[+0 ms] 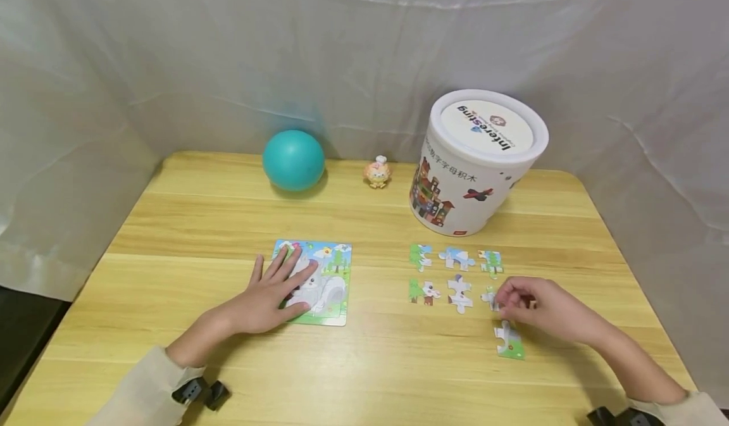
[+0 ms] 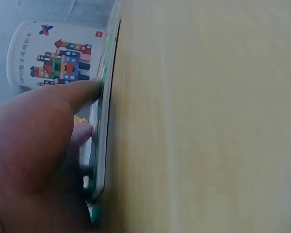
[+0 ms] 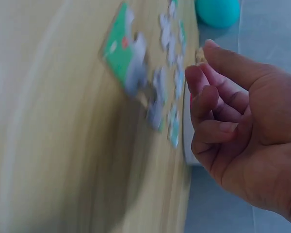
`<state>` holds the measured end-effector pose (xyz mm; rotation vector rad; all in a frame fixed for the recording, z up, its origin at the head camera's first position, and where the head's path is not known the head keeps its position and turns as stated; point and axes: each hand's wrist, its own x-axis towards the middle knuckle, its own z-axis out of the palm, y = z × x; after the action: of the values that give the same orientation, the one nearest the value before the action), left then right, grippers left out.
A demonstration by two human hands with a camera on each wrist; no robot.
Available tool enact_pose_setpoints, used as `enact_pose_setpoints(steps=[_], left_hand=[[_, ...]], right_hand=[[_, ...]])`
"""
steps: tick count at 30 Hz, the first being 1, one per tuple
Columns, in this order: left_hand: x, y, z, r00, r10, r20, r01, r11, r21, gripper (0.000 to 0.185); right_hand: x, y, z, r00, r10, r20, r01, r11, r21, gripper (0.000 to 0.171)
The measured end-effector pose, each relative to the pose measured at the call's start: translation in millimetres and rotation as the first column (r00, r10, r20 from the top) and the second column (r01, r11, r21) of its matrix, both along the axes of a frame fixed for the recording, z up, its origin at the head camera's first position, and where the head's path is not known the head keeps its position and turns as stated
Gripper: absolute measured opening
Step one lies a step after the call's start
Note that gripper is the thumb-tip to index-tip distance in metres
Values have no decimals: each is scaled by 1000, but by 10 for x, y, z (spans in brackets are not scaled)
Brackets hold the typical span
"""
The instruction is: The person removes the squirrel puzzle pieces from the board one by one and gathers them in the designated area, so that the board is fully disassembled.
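Note:
My left hand (image 1: 264, 306) lies with spread fingers on a square picture puzzle board (image 1: 337, 290) showing a grey cartoon animal. In the left wrist view its thumb touches the board's edge (image 2: 106, 126). The right hand (image 1: 547, 309) hovers over loose jigsaw pieces, its fingers loosely bent and nothing between them in the right wrist view. Closest to its fingertips is a small grey-and-green piece (image 1: 490, 297), partly hidden by them. A corner piece (image 1: 512, 345) with green grass and a red flower lies just below that hand.
Several more pieces lie in two rows, among them a tree piece (image 1: 491, 261) and a piece with an animal's face (image 1: 428, 292). Behind them stands a white lidded bucket (image 1: 467, 179). A teal ball (image 1: 293, 160) and a small chick figure (image 1: 378, 173) are near the back edge.

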<state>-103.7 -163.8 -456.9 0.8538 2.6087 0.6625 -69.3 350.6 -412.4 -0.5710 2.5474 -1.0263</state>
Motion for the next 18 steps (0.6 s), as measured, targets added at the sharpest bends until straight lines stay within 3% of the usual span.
enact_pose_setpoints(steps=[11, 18], left_hand=[[-12, -41, 27, 999, 36, 34, -40, 990, 134, 73], [-65, -220, 131, 999, 40, 29, -43, 992, 118, 80]], right_hand=[[-263, -730, -2, 1000, 23, -11, -23, 999, -23, 6], [-376, -1226, -10, 999, 43, -8, -43, 997, -69, 12]])
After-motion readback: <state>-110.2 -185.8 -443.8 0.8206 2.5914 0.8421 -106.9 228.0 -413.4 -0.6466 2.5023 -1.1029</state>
